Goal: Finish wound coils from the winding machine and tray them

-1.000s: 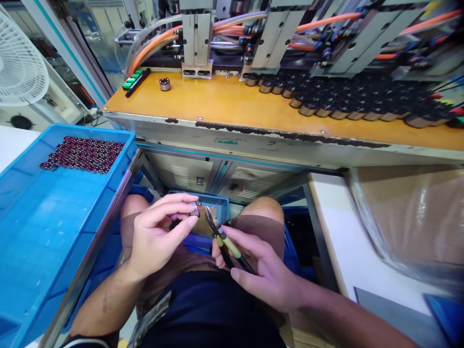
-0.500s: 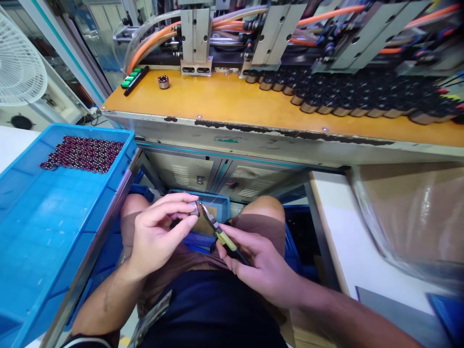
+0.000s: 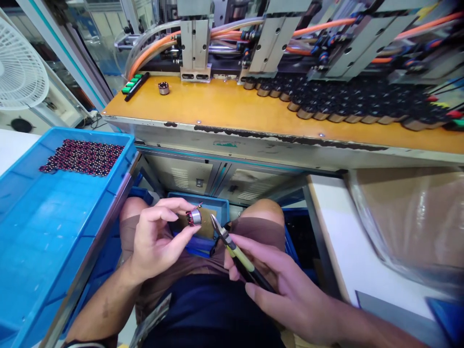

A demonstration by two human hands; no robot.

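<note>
Between the thumb and fingers of my left hand is a small motor stator, a silvery ring with red windings at its left end. My right hand is wrapped round the yellow-and-black handles of a pair of cutting pliers. The jaws point up and left, a short gap away from the stator, and look slightly parted. Below both hands, between my knees, a blue bin holds a brown piece that looks like cardboard.
To the left, a large blue tray holds many wound stators. Rows of black-topped parts stand on the orange bench under the machine. One single stator sits there beside a pen. A plastic-wrapped box lies at right.
The pliers have drawn back down and right, away from the stator. My left fingers have turned the stator, so its silvery side now shows. The thin red wire ends beside it no longer show.
</note>
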